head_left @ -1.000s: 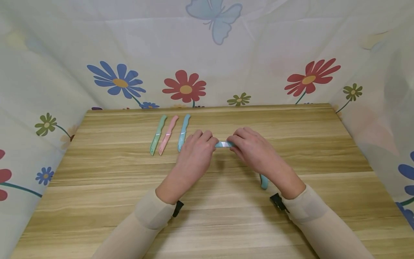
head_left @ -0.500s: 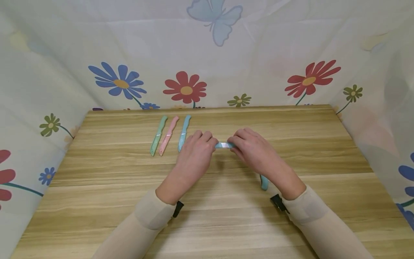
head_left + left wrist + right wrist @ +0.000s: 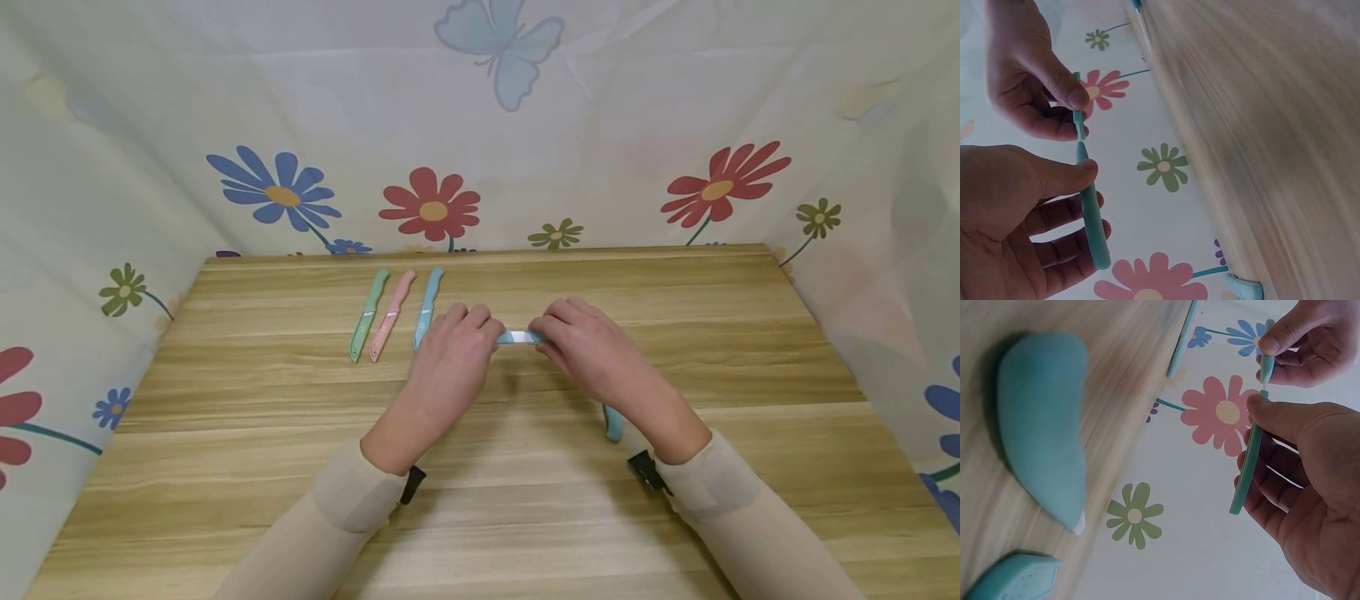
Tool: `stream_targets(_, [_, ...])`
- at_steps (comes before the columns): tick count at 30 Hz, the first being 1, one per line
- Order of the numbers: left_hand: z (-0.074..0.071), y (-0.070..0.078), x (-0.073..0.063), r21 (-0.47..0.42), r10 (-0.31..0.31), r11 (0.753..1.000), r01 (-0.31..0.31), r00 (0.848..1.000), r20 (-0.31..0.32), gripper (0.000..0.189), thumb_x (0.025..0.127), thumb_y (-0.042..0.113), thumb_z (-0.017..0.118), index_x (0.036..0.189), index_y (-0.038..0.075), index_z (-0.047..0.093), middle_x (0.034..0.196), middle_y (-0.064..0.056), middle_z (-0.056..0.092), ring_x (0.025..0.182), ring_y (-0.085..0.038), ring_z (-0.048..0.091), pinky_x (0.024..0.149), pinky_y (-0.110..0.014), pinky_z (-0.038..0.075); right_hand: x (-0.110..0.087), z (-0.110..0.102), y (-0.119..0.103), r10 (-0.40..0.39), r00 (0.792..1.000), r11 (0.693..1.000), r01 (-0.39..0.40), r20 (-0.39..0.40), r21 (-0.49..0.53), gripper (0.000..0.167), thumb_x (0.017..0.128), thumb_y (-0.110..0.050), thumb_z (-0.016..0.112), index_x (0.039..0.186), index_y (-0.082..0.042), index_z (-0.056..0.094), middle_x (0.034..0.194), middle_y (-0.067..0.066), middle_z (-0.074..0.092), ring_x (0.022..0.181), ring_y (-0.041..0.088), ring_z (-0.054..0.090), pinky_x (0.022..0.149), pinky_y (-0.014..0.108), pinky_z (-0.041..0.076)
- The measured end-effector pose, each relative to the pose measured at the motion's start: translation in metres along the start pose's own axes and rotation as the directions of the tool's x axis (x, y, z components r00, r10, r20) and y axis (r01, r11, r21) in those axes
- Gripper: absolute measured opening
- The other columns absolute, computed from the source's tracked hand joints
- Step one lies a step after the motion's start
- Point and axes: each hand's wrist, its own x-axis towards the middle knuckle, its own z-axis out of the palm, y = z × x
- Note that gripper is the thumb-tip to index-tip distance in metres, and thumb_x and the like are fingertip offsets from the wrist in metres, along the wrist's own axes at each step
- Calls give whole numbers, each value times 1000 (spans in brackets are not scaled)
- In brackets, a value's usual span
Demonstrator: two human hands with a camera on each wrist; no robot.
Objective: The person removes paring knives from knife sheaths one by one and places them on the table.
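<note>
My left hand (image 3: 456,354) grips the light-blue handle of a small knife (image 3: 1093,219). Thumb and fingers of my right hand (image 3: 588,346) pinch the knife's flat blade sheath (image 3: 1249,462). Held level above the table, the knife shows a short white stretch of blade (image 3: 520,337) between the two hands. Below my right forearm lies a second light-blue knife (image 3: 613,423), mostly hidden in the head view; its thick handle (image 3: 1044,425) looms close in the right wrist view. Just left of my left hand, a sheathed blue knife (image 3: 428,304) lies partly covered by the fingers.
A green knife (image 3: 369,315) and a pink knife (image 3: 392,315), both sheathed, lie side by side at the table's back left. The wood-grain table (image 3: 480,517) ends at a flower-printed cloth (image 3: 622,125) behind and at both sides.
</note>
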Motion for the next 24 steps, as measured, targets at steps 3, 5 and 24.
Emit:
stream_targets(3, [0, 0, 0, -6, -4, 1000, 4, 1000, -2, 15, 94, 10, 82, 109, 7, 80, 97, -5, 67, 86, -23, 57, 70, -32, 51, 0, 0, 0, 5, 1000, 1000, -5, 4, 1, 23, 96, -14, 81, 115, -1, 75, 107, 9, 68, 95, 25, 60, 83, 36, 55])
stream_targets(5, [0, -1, 0, -10, -8, 1000, 8, 1000, -1, 15, 94, 10, 82, 109, 7, 79, 97, -6, 67, 86, -24, 58, 71, -33, 51, 0, -1, 0, 9, 1000, 1000, -9, 5, 0, 24, 96, -14, 81, 115, -1, 75, 107, 9, 68, 95, 25, 60, 84, 37, 55])
stream_targets(24, [-2, -1, 0, -7, -27, 1000, 27, 1000, 8, 14, 94, 9, 83, 107, 6, 79, 95, -5, 67, 83, -23, 57, 69, -32, 52, -1, 0, 4, -4, 1000, 1000, 4, -18, 8, 23, 95, -12, 83, 114, -1, 76, 107, 9, 69, 95, 25, 62, 83, 37, 56])
